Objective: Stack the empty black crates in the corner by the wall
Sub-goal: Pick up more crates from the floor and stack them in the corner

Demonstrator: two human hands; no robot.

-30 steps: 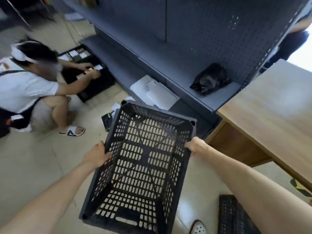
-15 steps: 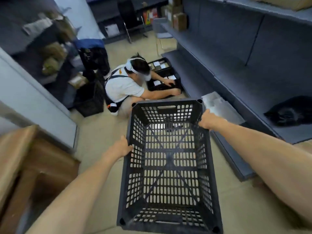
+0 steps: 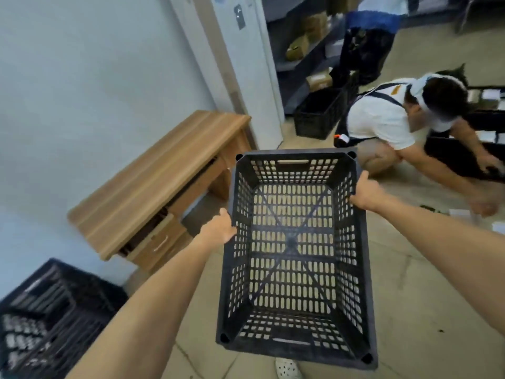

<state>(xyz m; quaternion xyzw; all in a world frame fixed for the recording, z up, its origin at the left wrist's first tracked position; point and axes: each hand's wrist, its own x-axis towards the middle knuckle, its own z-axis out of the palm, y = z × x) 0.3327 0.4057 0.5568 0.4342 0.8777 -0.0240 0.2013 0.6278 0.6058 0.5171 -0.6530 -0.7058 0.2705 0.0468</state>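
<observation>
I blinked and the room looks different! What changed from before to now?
The person carrying the black crate turned left: the grey shelves slid out of view, and the wall, wooden desk and the crates by the wall came in. The crouching person now shows on the right. Same as before: left hand and right hand grip the crate's side rims, and it is empty.

A pale blue wall (image 3: 82, 77) runs along the left. A wooden desk (image 3: 153, 184) stands against it, drawers partly open. The floor (image 3: 426, 296) is beige tile. Grey shelving (image 3: 300, 50) lines the far side.
</observation>
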